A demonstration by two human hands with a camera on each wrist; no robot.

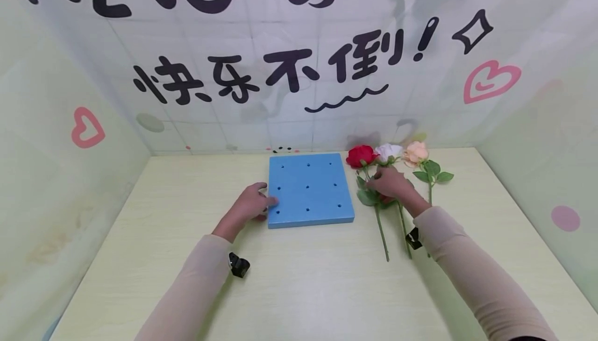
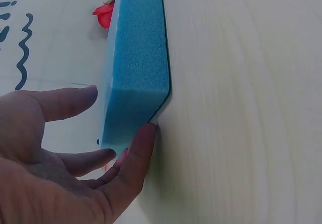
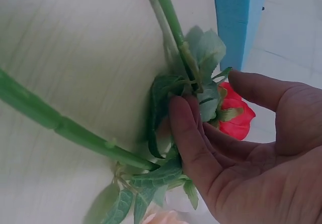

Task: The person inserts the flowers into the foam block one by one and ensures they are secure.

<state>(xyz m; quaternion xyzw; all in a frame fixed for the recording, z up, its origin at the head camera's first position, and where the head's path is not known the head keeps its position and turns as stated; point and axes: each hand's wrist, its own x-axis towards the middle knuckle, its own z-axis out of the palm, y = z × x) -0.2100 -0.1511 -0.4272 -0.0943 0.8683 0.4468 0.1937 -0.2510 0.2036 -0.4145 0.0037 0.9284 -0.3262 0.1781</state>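
A square blue foam block (image 1: 322,195) with several small holes in its top lies flat on the table. My left hand (image 1: 253,203) is at its left edge, thumb over the top; in the left wrist view the spread fingers (image 2: 143,143) reach round the near corner. To the right lie a red rose (image 1: 361,156), a white rose (image 1: 389,152) and a pink rose (image 1: 415,152), stems towards me. My right hand (image 1: 394,183) reaches over the red and white roses. The right wrist view shows its fingers (image 3: 183,118) touching green leaves (image 3: 166,100), with a gap to the thumb.
The pale wooden table (image 1: 299,284) meets a printed cloth backdrop (image 1: 280,123) with black lettering behind, and cloth walls at both sides. A small black camera (image 1: 239,266) sits on the left wrist, another (image 1: 413,238) on the right.
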